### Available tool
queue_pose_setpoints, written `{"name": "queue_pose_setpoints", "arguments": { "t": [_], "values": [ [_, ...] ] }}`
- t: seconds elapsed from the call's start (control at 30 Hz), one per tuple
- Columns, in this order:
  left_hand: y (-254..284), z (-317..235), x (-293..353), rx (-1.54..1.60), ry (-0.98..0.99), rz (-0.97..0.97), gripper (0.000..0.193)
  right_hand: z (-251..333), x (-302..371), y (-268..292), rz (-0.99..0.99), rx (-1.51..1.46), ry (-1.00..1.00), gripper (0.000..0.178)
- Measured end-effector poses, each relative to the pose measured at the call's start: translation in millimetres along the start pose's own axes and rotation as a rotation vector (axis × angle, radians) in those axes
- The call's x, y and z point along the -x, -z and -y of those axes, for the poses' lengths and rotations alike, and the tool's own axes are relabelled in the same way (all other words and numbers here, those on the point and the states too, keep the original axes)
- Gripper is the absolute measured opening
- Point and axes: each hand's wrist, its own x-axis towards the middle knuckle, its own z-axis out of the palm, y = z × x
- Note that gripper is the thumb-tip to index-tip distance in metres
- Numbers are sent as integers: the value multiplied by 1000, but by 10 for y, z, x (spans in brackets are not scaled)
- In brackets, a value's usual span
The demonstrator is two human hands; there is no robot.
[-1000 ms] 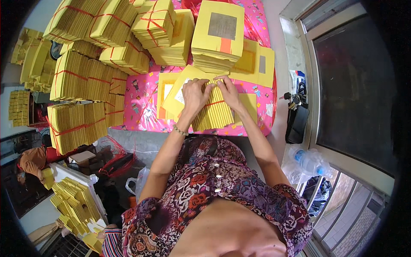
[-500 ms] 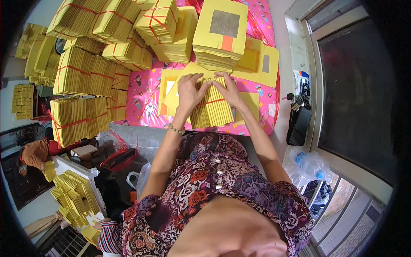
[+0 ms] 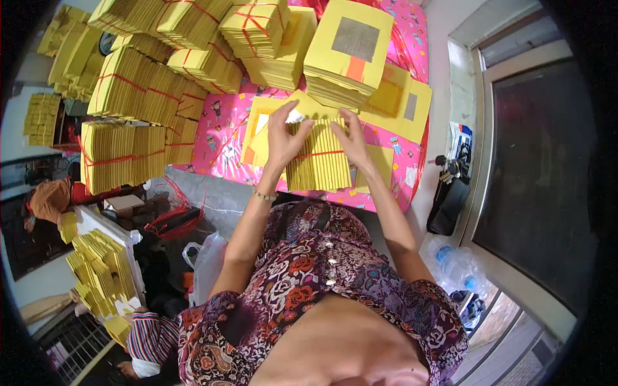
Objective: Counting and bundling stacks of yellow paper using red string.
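A bundle of yellow paper packets [image 3: 317, 168] stands before me on the pink patterned tablecloth [image 3: 222, 138], a red string around its middle. My left hand [image 3: 286, 140] is at its upper left corner, fingers spread and thumb near the top edge. At the upper right corner my right hand [image 3: 351, 143] has its fingers apart and curved, thumb close to the packets. Neither hand visibly grips the bundle. Flat yellow sheets [image 3: 381, 166] lie under and around it. Just beyond stands a tall stack of yellow sheets [image 3: 344, 64] with a grey rectangle and an orange patch on top.
Several red-tied yellow bundles [image 3: 125, 151] are piled on the left. A window frame [image 3: 486, 161] and a dark pouch [image 3: 449, 209] are at the right. Lower left, another person's striped sleeve [image 3: 151, 334] shows beside more yellow packets [image 3: 103, 270]. Red strings [image 3: 177, 212] hang near the floor.
My hands have moved apart from the top middle of the bundle toward its two upper corners, and their fingers have spread. The whole view has shifted slightly; the bundle stays in place.
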Motion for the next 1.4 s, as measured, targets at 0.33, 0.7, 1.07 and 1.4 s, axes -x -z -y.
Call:
{"name": "queue_pose_setpoints", "arguments": {
  "t": [0.33, 0.7, 1.07, 1.4],
  "values": [
    [-19, 820, 878, 548, 871, -11, 69, 447, 526, -73, 110, -344, -322, 44],
    [596, 24, 781, 1005, 771, -167, 84, 1214, 501, -199, 87, 275, 352, 73],
    [1588, 920, 1248, 1512, 922, -395, 73, 1398, 315, -1962, 442, 633, 837, 74],
    [1641, 1670, 1144, 1735, 1032, -424, 68, 1164, -59, -2796, 436, 681, 749, 56]
  ]
}}
